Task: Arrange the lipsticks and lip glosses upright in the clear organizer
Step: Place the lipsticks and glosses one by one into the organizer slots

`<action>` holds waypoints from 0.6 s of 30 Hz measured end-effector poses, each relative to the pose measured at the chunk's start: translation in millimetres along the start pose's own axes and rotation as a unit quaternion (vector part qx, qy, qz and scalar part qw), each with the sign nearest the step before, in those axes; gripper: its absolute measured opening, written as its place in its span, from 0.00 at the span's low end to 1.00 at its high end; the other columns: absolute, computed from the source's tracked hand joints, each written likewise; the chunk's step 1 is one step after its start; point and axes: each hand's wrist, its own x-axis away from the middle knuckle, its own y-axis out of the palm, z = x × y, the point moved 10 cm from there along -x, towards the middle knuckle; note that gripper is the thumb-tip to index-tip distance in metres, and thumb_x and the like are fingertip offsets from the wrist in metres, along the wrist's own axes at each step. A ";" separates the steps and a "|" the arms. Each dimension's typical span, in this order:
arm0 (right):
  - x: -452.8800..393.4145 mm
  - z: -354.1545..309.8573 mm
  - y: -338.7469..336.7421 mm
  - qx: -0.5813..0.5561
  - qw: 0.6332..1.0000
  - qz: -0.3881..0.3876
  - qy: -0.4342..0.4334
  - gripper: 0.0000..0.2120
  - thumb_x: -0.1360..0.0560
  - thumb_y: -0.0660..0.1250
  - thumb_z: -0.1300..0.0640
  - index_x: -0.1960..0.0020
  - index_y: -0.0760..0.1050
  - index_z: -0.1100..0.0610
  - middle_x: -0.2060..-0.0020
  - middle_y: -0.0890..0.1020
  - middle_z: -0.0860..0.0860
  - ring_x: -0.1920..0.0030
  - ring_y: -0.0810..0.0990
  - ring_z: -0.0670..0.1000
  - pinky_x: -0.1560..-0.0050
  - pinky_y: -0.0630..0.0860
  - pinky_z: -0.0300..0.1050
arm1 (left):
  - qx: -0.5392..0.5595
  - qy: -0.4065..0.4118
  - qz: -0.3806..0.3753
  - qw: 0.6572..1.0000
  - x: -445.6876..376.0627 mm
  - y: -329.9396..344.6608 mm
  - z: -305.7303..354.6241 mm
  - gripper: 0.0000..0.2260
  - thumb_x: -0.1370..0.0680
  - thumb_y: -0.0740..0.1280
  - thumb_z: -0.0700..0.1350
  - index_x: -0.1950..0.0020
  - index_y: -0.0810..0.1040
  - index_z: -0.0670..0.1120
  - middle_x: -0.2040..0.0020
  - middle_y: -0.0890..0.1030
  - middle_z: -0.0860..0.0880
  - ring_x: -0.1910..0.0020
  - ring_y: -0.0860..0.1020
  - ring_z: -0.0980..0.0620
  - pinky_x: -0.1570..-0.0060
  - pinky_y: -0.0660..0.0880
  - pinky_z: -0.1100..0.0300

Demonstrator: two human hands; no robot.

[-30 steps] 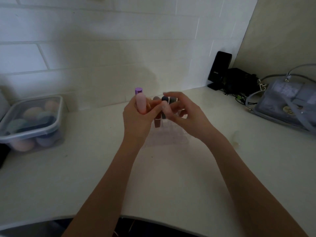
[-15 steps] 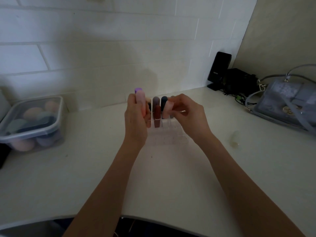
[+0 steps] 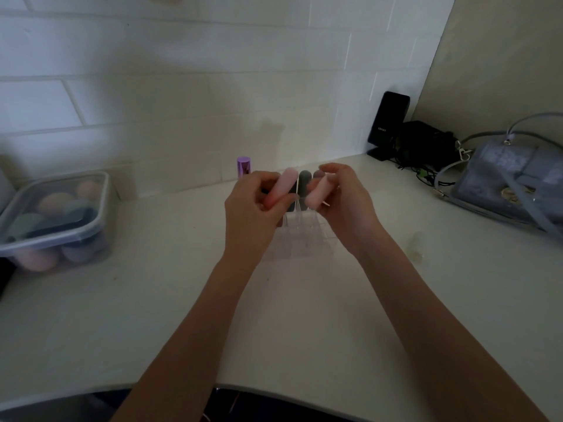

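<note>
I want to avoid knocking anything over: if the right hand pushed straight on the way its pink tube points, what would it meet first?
Probably the clear organizer just below the right hand and its pink tube; depth is unclear.

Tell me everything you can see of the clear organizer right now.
The clear organizer is a see-through plastic grid of small square cells, hard to trace against the pale counter. It stands upright near the wall, between the two hands. Its near cells look empty; a dark tube stands in a back cell, and a purple-capped tube rises at its back left. The left hand and right hand each hold a pink tube over it and hide parts of its top edge.
</note>
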 end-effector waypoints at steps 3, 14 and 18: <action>5.2 -0.4 21.0 0.100 0.990 -0.095 -0.010 0.14 0.23 0.54 0.61 0.46 0.78 0.60 0.66 0.78 0.50 0.64 0.76 0.49 0.58 0.76 0.42 | 0.006 0.018 -0.002 1.000 1.0 0.5 3.0 0.12 0.33 0.77 0.39 0.56 0.77 0.48 0.59 0.77 0.60 0.65 0.76 0.67 0.68 0.69 0.76; 9.3 0.2 20.2 0.258 0.961 -0.088 -0.053 0.10 0.20 0.61 0.56 0.44 0.74 0.62 0.69 0.73 0.52 0.72 0.70 0.46 0.70 0.68 0.40 | -0.008 0.067 0.027 0.997 -0.2 -5.2 11.1 0.12 0.29 0.72 0.37 0.46 0.81 0.46 0.52 0.78 0.56 0.52 0.78 0.61 0.51 0.75 0.69; 11.5 -4.9 27.6 0.334 0.933 -0.105 -0.087 0.05 0.23 0.65 0.56 0.51 0.79 0.55 0.71 0.74 0.46 0.76 0.71 0.40 0.74 0.68 0.34 | 0.092 -0.012 0.017 0.996 -0.4 -3.1 2.5 0.15 0.27 0.71 0.36 0.45 0.79 0.52 0.55 0.81 0.60 0.53 0.80 0.64 0.56 0.75 0.72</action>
